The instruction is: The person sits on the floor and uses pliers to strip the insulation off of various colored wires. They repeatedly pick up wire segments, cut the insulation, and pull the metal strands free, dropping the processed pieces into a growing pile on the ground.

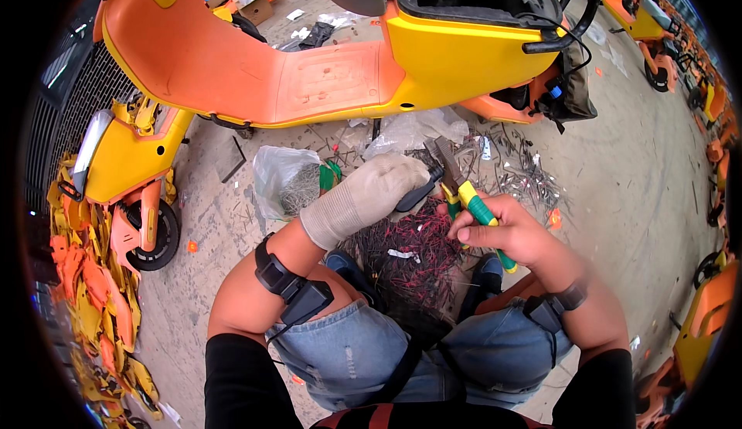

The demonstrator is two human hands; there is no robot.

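Note:
My left hand (369,197), in a pale knit glove, is closed around a small black plastic part (417,195) with a rounded end. Bare, my right hand (506,229) grips pliers (481,206) by their yellow and green handles. The metal jaws point up and away from me, right beside the black part; whether they touch it I cannot tell. Below both hands, a heap of cut black and red wires (402,263) lies on the ground between my feet. A see-through plastic bag (272,174) holding thin, stringy bits stands left of the glove.
An orange and yellow scooter body (332,81) spans the space ahead. Another yellow scooter (124,158) stands at the left, above piled orange and yellow panels (100,297). More scooters (707,305) line the right side. Crumpled plastic film (417,129) and wire scraps (533,178) litter the concrete.

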